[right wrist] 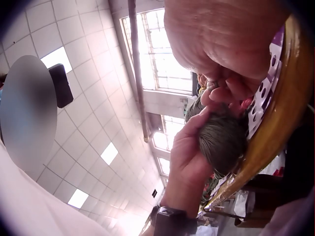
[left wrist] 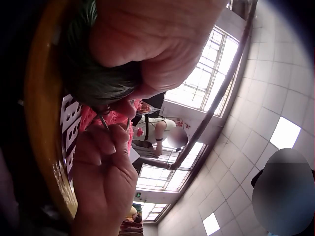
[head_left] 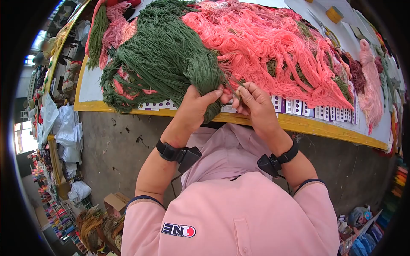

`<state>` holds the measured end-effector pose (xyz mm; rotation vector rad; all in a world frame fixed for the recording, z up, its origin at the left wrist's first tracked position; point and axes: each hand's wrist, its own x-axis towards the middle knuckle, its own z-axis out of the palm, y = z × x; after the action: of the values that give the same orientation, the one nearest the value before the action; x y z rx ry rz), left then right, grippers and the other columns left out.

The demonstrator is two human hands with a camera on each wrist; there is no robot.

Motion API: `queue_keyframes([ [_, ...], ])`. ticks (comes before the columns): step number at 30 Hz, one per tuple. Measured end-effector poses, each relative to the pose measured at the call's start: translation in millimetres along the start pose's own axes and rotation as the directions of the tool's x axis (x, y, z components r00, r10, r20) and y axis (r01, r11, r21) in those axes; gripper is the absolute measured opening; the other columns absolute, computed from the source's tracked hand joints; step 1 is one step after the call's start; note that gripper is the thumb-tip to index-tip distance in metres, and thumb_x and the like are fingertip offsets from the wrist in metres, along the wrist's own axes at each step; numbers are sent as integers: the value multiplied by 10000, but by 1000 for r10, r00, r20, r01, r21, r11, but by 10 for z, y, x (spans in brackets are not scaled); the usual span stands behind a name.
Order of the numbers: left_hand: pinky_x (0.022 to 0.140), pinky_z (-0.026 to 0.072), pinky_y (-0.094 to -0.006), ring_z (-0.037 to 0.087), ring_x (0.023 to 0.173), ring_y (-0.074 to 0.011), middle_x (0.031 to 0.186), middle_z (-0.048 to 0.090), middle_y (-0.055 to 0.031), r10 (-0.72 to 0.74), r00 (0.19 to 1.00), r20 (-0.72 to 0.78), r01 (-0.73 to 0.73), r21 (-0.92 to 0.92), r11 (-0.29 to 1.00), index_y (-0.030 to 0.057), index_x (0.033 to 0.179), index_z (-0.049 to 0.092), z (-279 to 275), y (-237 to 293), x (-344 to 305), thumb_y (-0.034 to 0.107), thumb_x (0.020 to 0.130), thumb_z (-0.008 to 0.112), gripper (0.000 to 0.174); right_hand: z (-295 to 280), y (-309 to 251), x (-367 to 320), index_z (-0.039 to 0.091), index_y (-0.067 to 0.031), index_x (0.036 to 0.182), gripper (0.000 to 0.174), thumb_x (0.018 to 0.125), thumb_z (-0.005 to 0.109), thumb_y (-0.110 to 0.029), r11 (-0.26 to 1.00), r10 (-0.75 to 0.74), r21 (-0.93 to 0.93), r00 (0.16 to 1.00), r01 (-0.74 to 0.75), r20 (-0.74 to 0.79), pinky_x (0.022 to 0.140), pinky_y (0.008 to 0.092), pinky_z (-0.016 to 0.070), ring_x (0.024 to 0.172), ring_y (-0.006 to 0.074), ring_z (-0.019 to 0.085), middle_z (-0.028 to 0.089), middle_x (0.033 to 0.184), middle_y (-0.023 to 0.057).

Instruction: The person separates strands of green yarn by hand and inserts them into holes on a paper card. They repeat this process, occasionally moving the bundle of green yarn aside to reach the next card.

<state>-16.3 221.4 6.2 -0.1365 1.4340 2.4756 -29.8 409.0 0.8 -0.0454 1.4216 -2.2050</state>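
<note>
A big hank of dark green yarn lies over the left part of the table, its near end gathered into a thick bundle. My left hand grips that bundle near the table's front edge, and the bundle's end bulges from the fist in the right wrist view. Close beside it, my right hand pinches a thin green strand between thumb and fingers. The fingertips of both hands nearly meet. Loose coral-pink yarn spreads behind and to the right of the hands.
White cards with punched holes line the yellow table edge. At the far right hang a pale pink skein and other skeins. Scissors and a tape roll lie at the back right. Another person stands across the room.
</note>
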Motion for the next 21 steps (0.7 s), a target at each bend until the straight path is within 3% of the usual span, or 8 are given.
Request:
queue_keyframes([
  [6, 600, 494, -252, 497, 559, -70, 792, 621, -46, -214, 977, 14, 211, 111, 971, -51, 1080, 613, -102, 278, -71, 108, 905, 612, 237, -81, -34, 18, 567, -64, 1026, 166, 1031, 484, -207, 999, -6, -32, 1000, 6, 13, 592, 162, 369, 664, 18, 473, 566, 762, -25],
  [9, 580, 427, -217, 393, 521, -25, 816, 601, -45, 78, 985, 156, -10, -399, 917, -70, 1222, 545, -372, 489, -77, 130, 919, 573, 365, -141, -126, -23, 593, -53, 1044, 171, 1019, 504, -196, 929, -5, -371, 1000, 1, -11, 602, 175, 366, 670, 18, 458, 553, 765, -44],
  [12, 656, 429, -216, 405, 584, -34, 898, 567, -27, 325, 945, 35, -235, -619, 750, -83, 1316, 445, -680, 915, -51, 106, 930, 564, 445, -361, -340, -148, 620, -28, 1049, 167, 996, 526, -156, 842, -45, -533, 995, 83, 85, 714, 215, 441, 799, 66, 549, 605, 887, -11],
  [14, 672, 430, -221, 423, 617, -52, 889, 555, -25, 364, 916, -166, -387, -595, 704, -89, 1304, 453, -927, 1124, -28, 74, 924, 559, 427, -335, -384, -211, 631, -34, 970, 141, 985, 511, -108, 942, -316, -147, 944, 301, -93, 884, 335, 480, 990, 151, 597, 626, 1059, 44],
  [16, 682, 430, -226, 437, 648, -69, 877, 537, -24, 344, 879, -331, -476, -552, 685, -96, 1294, 456, -1183, 1288, 13, 48, 918, 552, 413, -428, -685, -230, 605, -29, 927, 116, 966, 500, -58, 808, -406, 440, 912, 391, -65, 988, 447, 454, 1172, 229, 559, 599, 1200, 123],
  [18, 680, 425, -225, 446, 661, -82, 835, 501, -14, 424, 881, -210, -459, -590, 664, -95, 1276, 469, -1658, 1504, 76, 40, 916, 546, 393, -859, -851, -353, 581, -34, 901, 71, 920, 514, -16, 583, -362, 694, 899, 423, -244, 944, 450, 458, 939, 199, 602, 612, 1022, 108],
  [20, 675, 415, -224, 461, 691, -94, 782, 454, -1, 477, 872, -114, -437, -620, 652, -95, 1252, 486, -2240, 1812, 91, 27, 910, 534, 366, -1631, -1160, -532, 554, -46, 827, 97, 817, 571, 49, 547, -494, 737, 864, 397, -99, 915, 423, 467, 716, 167, 521, 576, 814, 47],
  [21, 654, 414, -221, 455, 667, -90, 777, 463, -2, 495, 848, -189, -506, -566, 651, -87, 1209, 507, -2429, 1969, 30, 22, 904, 549, 326, -2276, -1382, -792, 489, -62, 790, 141, 806, 553, 62, 557, -392, 627, 838, 545, -380, 747, 345, 465, 588, 133, 392, 442, 671, 15],
])
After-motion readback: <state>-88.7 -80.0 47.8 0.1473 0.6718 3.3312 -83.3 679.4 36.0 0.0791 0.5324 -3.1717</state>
